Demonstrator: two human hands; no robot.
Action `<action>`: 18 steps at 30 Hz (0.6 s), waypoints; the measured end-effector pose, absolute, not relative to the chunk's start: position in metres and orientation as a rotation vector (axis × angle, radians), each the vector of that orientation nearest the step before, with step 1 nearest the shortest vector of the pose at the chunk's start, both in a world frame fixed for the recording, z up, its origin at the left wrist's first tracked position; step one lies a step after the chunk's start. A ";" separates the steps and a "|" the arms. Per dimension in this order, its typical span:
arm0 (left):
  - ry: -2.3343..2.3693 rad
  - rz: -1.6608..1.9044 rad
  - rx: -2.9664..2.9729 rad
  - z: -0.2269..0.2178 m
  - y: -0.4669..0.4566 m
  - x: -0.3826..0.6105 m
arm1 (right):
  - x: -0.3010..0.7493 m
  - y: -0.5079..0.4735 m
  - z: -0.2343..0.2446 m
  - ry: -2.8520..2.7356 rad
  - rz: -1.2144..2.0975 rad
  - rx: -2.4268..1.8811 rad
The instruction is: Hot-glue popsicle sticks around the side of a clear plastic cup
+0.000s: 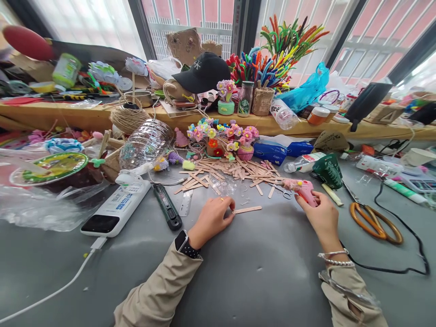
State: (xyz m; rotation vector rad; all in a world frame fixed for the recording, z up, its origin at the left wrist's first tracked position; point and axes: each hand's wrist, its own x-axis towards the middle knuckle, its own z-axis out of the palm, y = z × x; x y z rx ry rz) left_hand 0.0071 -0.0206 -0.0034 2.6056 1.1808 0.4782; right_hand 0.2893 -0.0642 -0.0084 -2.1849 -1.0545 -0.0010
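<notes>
My left hand (214, 217) rests on the grey table with its fingers closed on one end of a wooden craft stick (249, 209), which points to the right. Whether a second stick lies along it, I cannot tell. In my right hand (323, 217) is a pink hot glue gun (306, 190), gripped by the handle with its nozzle turned left. Just beyond both hands spreads a loose pile of craft sticks (235, 171). Small scissors (286, 193) lie beside the gun's nozzle.
A green utility knife (166, 206) and a white power bank (116, 209) lie to the left. On the right are large orange-handled scissors (374, 220) and a black cord (420, 254). Pipe-cleaner flowers (247, 136) and a blue tissue pack (270, 151) stand behind the pile.
</notes>
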 end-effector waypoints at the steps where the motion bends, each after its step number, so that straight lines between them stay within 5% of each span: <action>1: 1.183 0.480 2.607 -0.004 -0.021 0.007 | 0.289 -0.063 -0.010 -1.023 0.072 -2.199; 18: 1.184 0.482 2.589 -0.002 -0.021 0.006 | 0.298 -0.053 -0.037 -1.255 -0.139 -2.297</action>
